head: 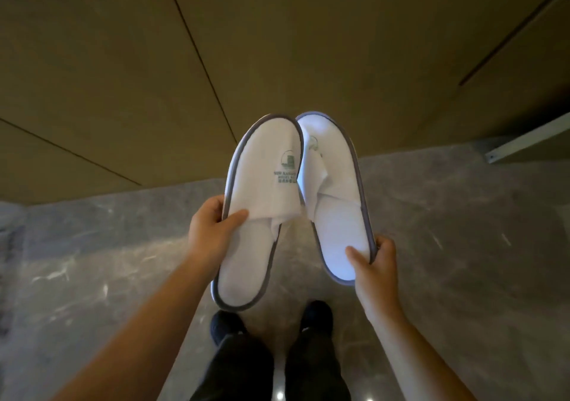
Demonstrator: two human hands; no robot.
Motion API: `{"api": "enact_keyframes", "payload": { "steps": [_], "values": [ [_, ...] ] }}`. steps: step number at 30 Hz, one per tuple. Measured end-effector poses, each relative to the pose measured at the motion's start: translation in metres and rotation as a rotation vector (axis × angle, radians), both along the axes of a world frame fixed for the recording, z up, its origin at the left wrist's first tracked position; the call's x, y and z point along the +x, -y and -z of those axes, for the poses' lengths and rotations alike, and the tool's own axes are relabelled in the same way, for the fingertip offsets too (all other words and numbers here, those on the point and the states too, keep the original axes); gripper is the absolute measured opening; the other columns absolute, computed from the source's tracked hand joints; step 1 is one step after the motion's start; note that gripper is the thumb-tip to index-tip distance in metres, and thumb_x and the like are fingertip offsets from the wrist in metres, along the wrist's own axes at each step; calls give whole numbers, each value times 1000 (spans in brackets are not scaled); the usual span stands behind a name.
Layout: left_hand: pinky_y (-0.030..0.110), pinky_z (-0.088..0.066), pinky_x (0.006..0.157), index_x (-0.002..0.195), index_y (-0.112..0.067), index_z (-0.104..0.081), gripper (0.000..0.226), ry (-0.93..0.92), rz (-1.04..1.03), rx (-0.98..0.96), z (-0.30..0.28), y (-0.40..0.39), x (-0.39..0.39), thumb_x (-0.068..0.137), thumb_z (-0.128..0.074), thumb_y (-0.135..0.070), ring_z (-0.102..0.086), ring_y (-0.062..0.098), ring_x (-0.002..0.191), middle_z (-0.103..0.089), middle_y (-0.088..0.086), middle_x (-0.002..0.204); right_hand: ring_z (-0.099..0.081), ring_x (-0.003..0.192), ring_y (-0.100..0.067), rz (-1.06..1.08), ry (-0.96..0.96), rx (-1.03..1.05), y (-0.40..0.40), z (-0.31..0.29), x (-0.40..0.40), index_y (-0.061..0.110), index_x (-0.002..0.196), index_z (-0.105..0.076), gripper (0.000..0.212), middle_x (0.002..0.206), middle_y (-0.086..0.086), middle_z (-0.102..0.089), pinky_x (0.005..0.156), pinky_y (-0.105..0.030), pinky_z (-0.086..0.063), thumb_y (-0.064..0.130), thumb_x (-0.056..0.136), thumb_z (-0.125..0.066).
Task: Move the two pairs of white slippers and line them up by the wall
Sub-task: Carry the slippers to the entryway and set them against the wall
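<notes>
I hold one pair of white slippers with grey trim in the air above the floor, toes pointing at the wall. My left hand [212, 226] grips the left slipper [262, 184] at its side, thumb on the upper with the green logo. My right hand [374, 265] pinches the heel end of the right slipper [334, 212]. The two toes touch, the left one slightly overlapping the right. The second pair is out of sight.
A tan panelled wall [277, 46] with dark seams rises straight ahead and meets the grey marble floor [108, 262]. A pale door edge or ledge [524, 144] juts in at the right. My black shoes [226, 326] and dark trousers stand below the slippers.
</notes>
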State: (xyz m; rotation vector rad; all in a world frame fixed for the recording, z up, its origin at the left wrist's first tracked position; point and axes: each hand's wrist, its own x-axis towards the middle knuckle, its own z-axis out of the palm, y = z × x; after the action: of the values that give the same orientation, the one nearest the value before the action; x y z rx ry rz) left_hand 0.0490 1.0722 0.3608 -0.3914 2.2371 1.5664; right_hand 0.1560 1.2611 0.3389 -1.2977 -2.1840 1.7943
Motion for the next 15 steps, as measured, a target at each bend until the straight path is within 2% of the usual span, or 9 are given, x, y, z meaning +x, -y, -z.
{"api": "enact_keyframes", "payload": {
  "steps": [3,8,11,15],
  "values": [
    [46,-50,75,75,-28,-55,17,43,-17,-12,84,8,-4,77,-63,-14,-60,29,81,-62,3,81,-48,80,-19,13,62,-9,12,87,-11,12,92,-37,29,83,1,-47,68,-32,-40,4,78,-60],
    [51,-53,80,79,-27,-58,13,138,15,16,247,16,-6,77,-62,-15,-63,32,86,-66,8,89,-48,80,-19,78,134,-11,28,252,-22,13,94,-35,30,91,-6,-47,72,-38,-45,6,79,-60],
    [53,-52,82,78,-25,-59,11,174,5,54,343,9,-15,76,-62,-14,-62,35,88,-65,11,91,-47,85,-22,143,142,-13,27,346,-37,6,103,-38,30,96,-8,-46,75,-38,-45,6,80,-58],
    [44,-48,76,72,-21,-56,16,177,4,105,453,-15,-39,77,-61,-7,-58,32,80,-61,11,80,-47,88,-23,240,83,12,14,452,-65,-1,109,-37,34,100,-11,-45,72,-28,-42,4,81,-56]
  ]
}}
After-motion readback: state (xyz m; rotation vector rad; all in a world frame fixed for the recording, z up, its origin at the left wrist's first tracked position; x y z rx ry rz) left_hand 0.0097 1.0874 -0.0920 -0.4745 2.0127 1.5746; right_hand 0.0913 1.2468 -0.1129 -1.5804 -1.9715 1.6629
